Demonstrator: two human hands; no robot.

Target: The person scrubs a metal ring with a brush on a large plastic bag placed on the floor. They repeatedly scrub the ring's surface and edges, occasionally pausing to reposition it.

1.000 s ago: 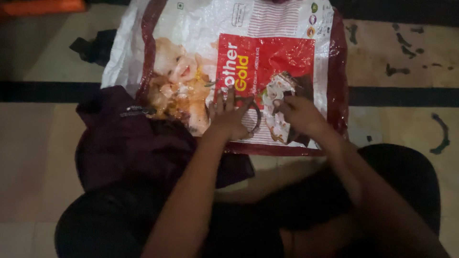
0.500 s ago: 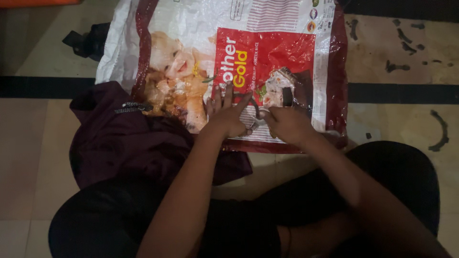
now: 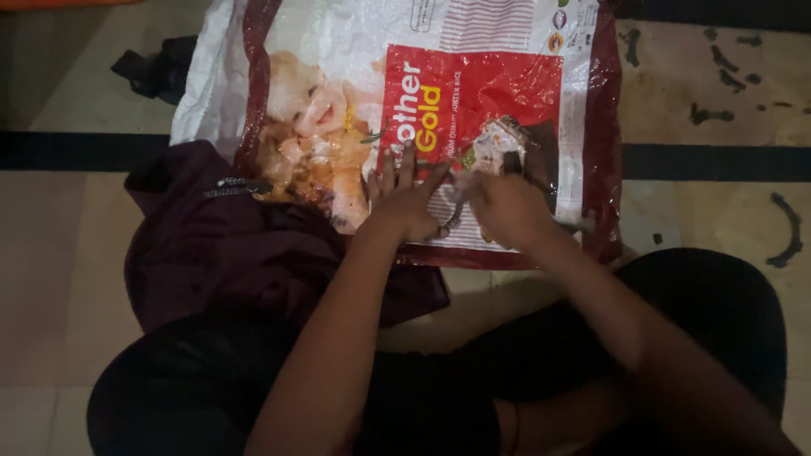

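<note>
A large printed plastic sack [image 3: 338,51], white, red and maroon, lies flat on the tiled floor in front of me. My left hand [image 3: 404,203] rests on its lower middle with the fingers spread. Close to the right, my right hand [image 3: 505,209] is curled around a thin metal tool [image 3: 454,213]. The tool's shiny end shows between the two hands, and another bit pokes out at the right. What kind of tool it is stays unclear in the dim, blurred picture. The two hands almost touch.
A dark maroon garment [image 3: 228,253] lies bunched to the left, partly over the sack's corner. A black cloth [image 3: 156,72] sits at the far left. My crossed legs in black [image 3: 701,312] fill the foreground. A black stripe [image 3: 718,162] crosses the beige floor.
Both hands have drawn together over the sack's lower edge. The right hand moved left towards the left hand and curled tighter. The sack and the garment lie where they were.
</note>
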